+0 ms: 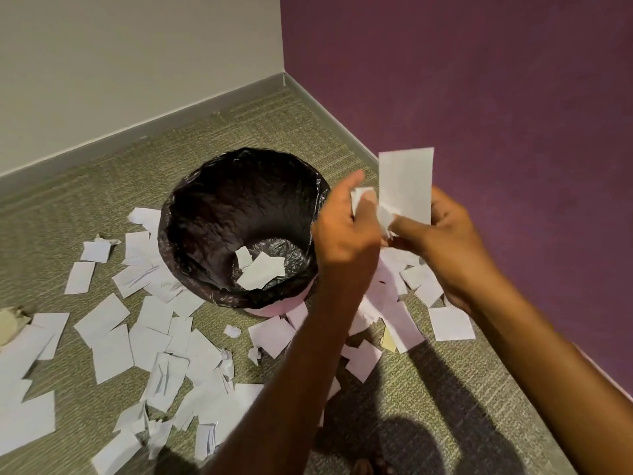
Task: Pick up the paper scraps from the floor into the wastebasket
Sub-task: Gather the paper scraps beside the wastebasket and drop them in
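Corner clean-up, mid-gather: my left hand [346,231] curls round a small crumpled white paper scrap [363,196]. My right hand [445,241] pinches a tall white rectangular paper slip [406,180], held upright, along with some torn bits at its foot. Both hands are grasping, close together in the air, just right of the round pink wastebasket lined with a black plastic bag [205,217].

A few white pieces [260,270] already lie at the bottom of the wastebasket. Many more flat white paper scraps [113,341] cover the green-beige carpet floor [445,389] to the left of it, nearer me and on its right, some touching its base. A crumpled brown paper wad [10,323] sits at the far left edge.

As I judge it, the step in hand is bunching this handful for the drop. To do it well I should fold the tall slip down into the crumpled bits so that nothing sticks out. Then I should carry the bundle left until it hangs squarely over the black mouth, lower it inside the rim and only then let go. Loose paper this light could flutter out or catch the rim.
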